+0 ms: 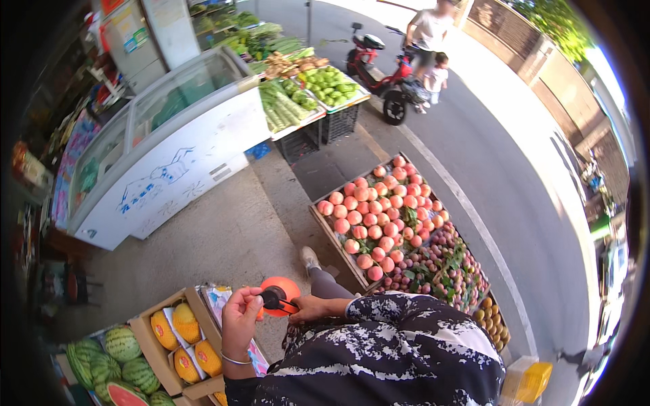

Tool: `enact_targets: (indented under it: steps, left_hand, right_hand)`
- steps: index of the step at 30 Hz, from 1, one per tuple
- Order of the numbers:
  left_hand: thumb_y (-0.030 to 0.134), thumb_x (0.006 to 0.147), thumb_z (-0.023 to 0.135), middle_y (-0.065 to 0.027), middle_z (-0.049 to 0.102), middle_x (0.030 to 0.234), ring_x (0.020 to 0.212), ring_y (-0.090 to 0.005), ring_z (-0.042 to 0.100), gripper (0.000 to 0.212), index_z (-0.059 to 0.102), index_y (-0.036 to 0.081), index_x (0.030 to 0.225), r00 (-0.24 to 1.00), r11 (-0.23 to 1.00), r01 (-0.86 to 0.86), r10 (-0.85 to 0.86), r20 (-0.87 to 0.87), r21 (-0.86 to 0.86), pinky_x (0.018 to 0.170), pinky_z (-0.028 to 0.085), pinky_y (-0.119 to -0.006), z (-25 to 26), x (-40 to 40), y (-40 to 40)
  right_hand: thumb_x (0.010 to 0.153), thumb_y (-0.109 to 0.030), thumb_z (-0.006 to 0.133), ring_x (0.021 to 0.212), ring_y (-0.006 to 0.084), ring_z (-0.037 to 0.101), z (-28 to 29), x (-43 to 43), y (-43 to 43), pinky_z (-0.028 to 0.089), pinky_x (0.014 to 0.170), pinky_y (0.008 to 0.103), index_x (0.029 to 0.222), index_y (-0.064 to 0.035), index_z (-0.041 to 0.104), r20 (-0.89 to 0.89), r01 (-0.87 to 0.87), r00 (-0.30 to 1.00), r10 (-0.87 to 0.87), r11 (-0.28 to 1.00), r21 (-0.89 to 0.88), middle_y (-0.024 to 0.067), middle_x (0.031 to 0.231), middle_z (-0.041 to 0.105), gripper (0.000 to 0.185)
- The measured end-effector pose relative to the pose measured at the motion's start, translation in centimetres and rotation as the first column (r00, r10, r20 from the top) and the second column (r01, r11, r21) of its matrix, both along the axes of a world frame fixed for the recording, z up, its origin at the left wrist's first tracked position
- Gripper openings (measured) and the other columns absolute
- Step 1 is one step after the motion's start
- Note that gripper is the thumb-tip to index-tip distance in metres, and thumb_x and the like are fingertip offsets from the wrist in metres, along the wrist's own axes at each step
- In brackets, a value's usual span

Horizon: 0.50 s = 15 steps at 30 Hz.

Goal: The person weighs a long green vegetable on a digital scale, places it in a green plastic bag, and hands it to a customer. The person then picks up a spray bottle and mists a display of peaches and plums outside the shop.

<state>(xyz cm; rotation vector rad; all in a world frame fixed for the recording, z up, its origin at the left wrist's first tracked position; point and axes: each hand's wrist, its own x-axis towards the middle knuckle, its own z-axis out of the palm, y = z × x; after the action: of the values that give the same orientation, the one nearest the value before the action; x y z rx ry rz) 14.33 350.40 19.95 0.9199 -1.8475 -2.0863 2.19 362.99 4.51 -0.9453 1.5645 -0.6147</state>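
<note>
My left hand (245, 317) pinches the black cap-like part (272, 297) of an orange object (284, 290), perhaps a bottle, between thumb and fingers. On its other side, my right hand (311, 308) is closed on a thin black strap or handle (285, 306) joined to it. The orange object is held at waist height, in front of my patterned black and white top. What kind of object it is cannot be told for certain.
Peaches (376, 219), plums (442, 264) and kiwi-like fruit (491, 322) stand in trays on the right. Boxed netted melons (188, 325) and watermelons (122, 344) lie lower left. Beyond are a chest freezer (198, 152), vegetables (284, 104), a red scooter (381, 76) and two people (429, 35).
</note>
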Motion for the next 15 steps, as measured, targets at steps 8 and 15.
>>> enact_targets:
  steps: [8, 15]
  left_hand:
    - [0.018, 0.082, 0.059, -0.0043, 0.061, 0.077, 0.065, -0.0047, 0.054, 0.021, 0.058, 0.005, 0.098, 0.995, 0.981, -0.103, 0.101, -0.018, -0.167, 0.056, 0.045, -0.020, -2.5, -1.7, -11.3]
    - [0.021, 0.082, 0.060, -0.0053, 0.061, 0.079, 0.074, -0.0112, 0.057, 0.023, 0.057, 0.004, 0.096, 0.952, 0.974, -0.225, 0.221, 0.211, -0.003, 0.066, 0.046, -0.024, -3.2, -4.1, -24.1]
  right_hand:
    - [0.074, -0.040, 0.061, 0.083, 0.0179, 0.058, 0.9, -3.4, -13.8, 0.044, 0.075, 0.0300, 0.095, 0.0035, 0.062, 0.113, -0.270, 0.961, 0.251, 0.938, 0.218, 0.0116, 0.088, 0.063, 0.048]
    - [0.077, -0.037, 0.056, 0.083, 0.0224, 0.060, -4.7, -10.6, -31.5, 0.046, 0.072, 0.0320, 0.099, -0.0008, 0.061, -0.021, -0.478, 0.877, 0.480, 0.876, 0.060, 0.0152, 0.089, 0.063, 0.043]
